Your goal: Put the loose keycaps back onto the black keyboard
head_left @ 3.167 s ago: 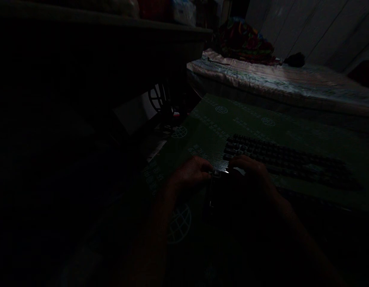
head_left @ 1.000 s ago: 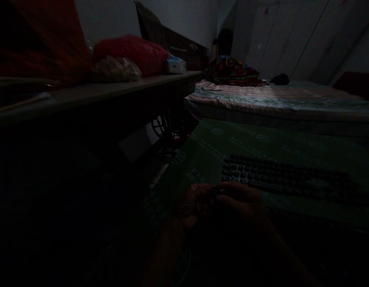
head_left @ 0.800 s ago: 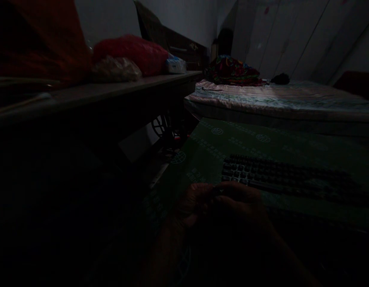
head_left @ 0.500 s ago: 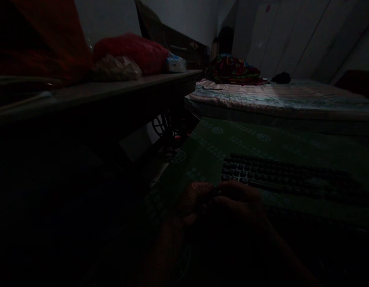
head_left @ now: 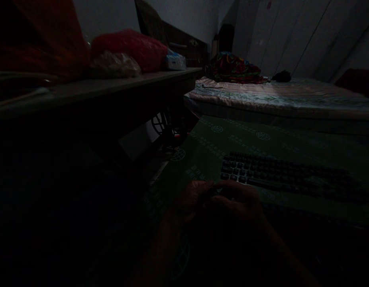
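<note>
In the dim light my left hand point(head_left: 194, 195) and my right hand point(head_left: 242, 195) meet at the fingertips, both closed. Pinched between them is a small dark piece point(head_left: 218, 191) with a pale glint, too dark to make out. Just beyond my right hand lie rows of black keyboard keys point(head_left: 262, 173), with a paler surface showing between the keys at the left end. They rest on a green board point(head_left: 208, 147) printed with globe marks and lettering. A long dark edge point(head_left: 292, 211) runs nearer to me, right of my right hand; shadow hides what it is.
To the left stands a table point(head_left: 160, 77) bearing a red bag point(head_left: 130, 50), a clear plastic bag point(head_left: 114, 65) and a tissue pack point(head_left: 176, 61). Beneath it shows a spoked wheel point(head_left: 159, 122). Behind the board is a bed point(head_left: 277, 93) with a bundled patterned cloth point(head_left: 234, 67).
Both hands stay together with small finger movements; the right fingers have shifted slightly around the small dark piece. The view has tilted a little. The keys have not moved.
</note>
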A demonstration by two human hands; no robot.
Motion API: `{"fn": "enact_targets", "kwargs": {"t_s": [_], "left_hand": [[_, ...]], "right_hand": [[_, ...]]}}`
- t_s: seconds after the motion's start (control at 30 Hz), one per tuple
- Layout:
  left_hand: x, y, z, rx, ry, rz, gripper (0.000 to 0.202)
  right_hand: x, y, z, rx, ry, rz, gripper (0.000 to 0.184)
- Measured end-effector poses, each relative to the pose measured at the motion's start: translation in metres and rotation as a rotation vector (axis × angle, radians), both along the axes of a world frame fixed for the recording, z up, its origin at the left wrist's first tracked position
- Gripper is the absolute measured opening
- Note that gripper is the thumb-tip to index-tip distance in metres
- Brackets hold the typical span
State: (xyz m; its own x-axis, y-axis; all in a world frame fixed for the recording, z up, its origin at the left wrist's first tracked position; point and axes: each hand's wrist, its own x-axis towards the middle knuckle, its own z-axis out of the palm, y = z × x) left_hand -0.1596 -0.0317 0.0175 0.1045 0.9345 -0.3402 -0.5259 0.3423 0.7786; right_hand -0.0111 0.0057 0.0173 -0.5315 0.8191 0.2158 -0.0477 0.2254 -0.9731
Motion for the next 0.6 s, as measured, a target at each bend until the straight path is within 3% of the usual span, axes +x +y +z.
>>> {"fn": "enact_targets", "kwargs": {"t_s": [0.2, 0.6], "left_hand": [[-0.0015, 0.0016, -0.0039, -0.043, 0.058, 0.033, 0.04], [-0.0034, 0.0009, 0.0005, -0.011, 0.054, -0.005, 0.035]], "right_hand": [[-0.0014, 0.0017, 0.0002, 0.148, -0.05, -0.071, 0.011], [-0.0024, 0.002, -0.0056, 0.162, -0.116, -0.065, 0.011]]}}
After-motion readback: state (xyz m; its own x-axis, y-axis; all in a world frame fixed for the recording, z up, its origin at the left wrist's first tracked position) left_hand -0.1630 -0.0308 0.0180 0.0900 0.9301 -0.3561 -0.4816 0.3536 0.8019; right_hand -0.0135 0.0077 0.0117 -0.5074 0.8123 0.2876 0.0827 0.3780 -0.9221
